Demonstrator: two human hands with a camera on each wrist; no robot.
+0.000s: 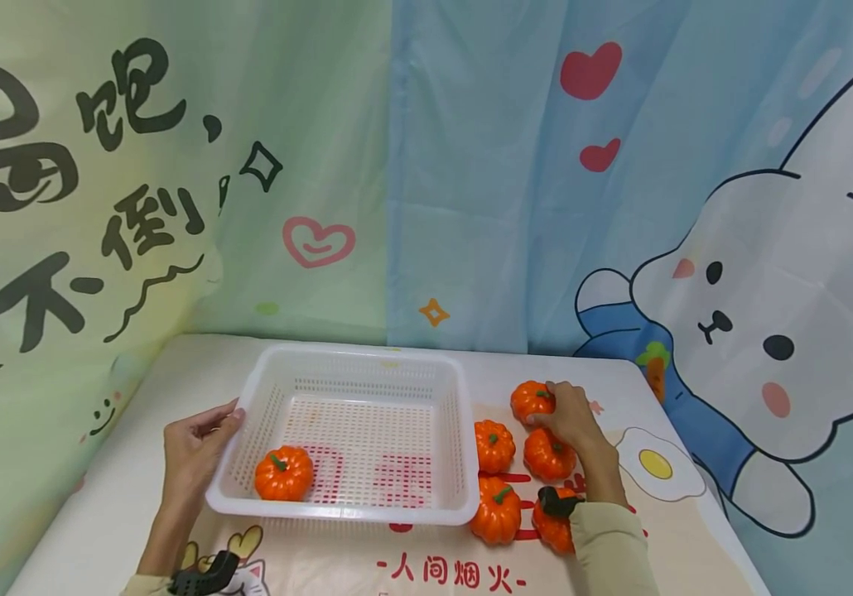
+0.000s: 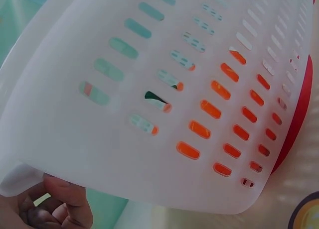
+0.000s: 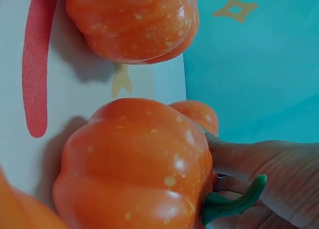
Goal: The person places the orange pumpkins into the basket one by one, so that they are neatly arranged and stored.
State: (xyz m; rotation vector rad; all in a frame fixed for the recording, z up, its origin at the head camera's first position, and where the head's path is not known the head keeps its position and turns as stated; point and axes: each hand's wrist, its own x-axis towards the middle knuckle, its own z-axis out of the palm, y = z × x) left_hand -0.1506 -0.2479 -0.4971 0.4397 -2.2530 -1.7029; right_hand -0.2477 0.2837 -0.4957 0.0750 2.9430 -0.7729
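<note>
A white plastic basket with slotted sides stands on the table, one orange toy pumpkin in its near left corner. My left hand grips the basket's left rim, thumb at the edge; in the left wrist view its curled fingers show below the rim. To the basket's right, my right hand holds the farthest pumpkin with fingers and thumb around its right side. Just nearer me sits another pumpkin, which hides part of that hand in the right wrist view, its green stem in front of the fingers.
Beside the basket's right wall are a ribbed pumpkin and a larger pumpkin. Another pumpkin is partly covered by the black wrist strap and right sleeve. A printed cloth hangs behind the table.
</note>
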